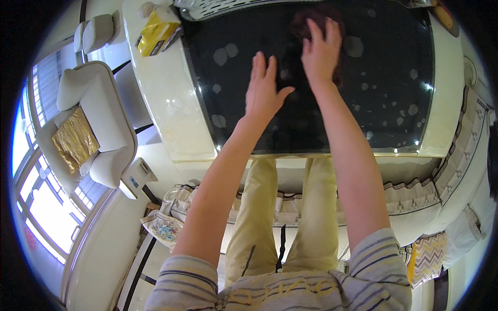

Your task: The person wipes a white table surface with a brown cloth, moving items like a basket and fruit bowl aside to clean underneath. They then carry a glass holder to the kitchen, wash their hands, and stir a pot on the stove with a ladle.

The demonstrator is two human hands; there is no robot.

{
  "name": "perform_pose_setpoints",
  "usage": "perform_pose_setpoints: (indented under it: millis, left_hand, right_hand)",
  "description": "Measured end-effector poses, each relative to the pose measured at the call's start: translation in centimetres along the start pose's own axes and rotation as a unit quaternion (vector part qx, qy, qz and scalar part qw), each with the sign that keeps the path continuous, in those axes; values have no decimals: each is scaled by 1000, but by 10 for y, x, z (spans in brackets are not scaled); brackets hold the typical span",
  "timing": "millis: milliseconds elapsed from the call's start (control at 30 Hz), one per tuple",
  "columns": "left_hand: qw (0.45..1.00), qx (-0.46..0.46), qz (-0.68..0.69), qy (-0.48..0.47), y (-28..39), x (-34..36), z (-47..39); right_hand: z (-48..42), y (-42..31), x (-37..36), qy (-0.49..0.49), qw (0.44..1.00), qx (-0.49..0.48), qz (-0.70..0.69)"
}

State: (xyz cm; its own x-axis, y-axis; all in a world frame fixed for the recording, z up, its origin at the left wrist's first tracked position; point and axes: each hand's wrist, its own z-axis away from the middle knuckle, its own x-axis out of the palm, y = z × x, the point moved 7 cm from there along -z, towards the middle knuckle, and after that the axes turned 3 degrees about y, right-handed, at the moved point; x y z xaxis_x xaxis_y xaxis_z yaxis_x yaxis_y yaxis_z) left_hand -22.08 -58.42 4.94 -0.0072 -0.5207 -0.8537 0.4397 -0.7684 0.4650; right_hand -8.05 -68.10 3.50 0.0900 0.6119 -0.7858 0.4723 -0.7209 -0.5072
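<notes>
My right hand (322, 52) is on a dark maroon cloth (305, 23), its fingers spread across the fabric. Part of the cloth is hidden beneath the palm, and a fold shows by the wrist. Under the cloth lies the glossy black top (241, 97) of a low table with a cream border. Pale round spots mark the black surface on both sides of my hands. My left hand (264, 85) hovers over or rests on the black top, which of the two I cannot tell. Its thumb is held out from the fingers, and it has nothing in it.
Along the far edge sits a grey perforated basket (218, 9). A yellow packet (159, 33) stands on the table's left border, and a brown object (446, 20) lies at the far right corner. Grey armchair (105, 93) at left; behind my legs runs a sofa with a ruffled cover (412, 198).
</notes>
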Motion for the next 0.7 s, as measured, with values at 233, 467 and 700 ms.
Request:
perform_pose_setpoints:
  millis: [233, 467, 700]
  left_hand:
    - [993, -90, -60, 41, -175, -61, 108]
    - [985, -151, -82, -9, -249, -65, 159]
    - [986, -142, -82, -7, -243, -61, 150]
  right_hand:
    - [58, -185, 116, -131, 967, -192, -101]
    - [37, -164, 105, -43, 991, -125, -36]
    - [104, -228, 124, -151, 959, -227, -77]
